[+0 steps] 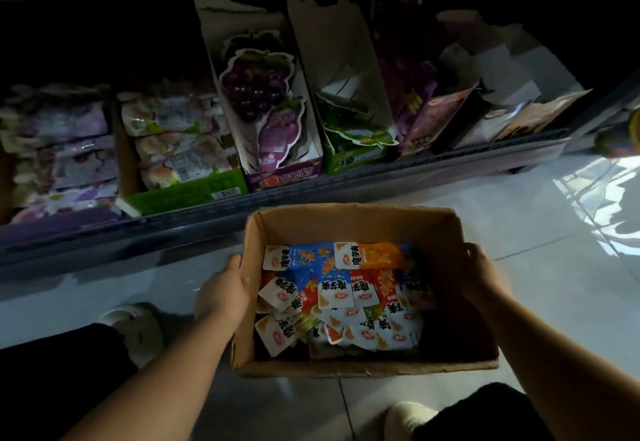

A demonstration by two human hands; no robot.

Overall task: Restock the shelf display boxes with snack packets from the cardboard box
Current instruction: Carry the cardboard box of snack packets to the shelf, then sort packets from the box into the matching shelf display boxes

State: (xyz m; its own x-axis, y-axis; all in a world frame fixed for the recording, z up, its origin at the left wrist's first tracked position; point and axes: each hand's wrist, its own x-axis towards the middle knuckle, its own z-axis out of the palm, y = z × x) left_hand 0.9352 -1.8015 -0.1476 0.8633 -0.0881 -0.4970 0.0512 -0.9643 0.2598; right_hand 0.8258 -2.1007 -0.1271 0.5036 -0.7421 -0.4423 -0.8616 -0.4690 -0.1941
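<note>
Both bare arms reach forward and slightly inward from the lower corners of the view, the left forearm (pixel 166 368) rising from the lower left and the right forearm (pixel 561 347) from the lower right, wrists roughly straight. The left hand (pixel 223 291) grips the left wall of the cardboard box (pixel 346 222) with its back turned up and the thumb lying near the rim. The right hand (pixel 479 278) grips the opposite wall, in shadow, its fingers curled over that rim; their tips cannot be made out.
</note>
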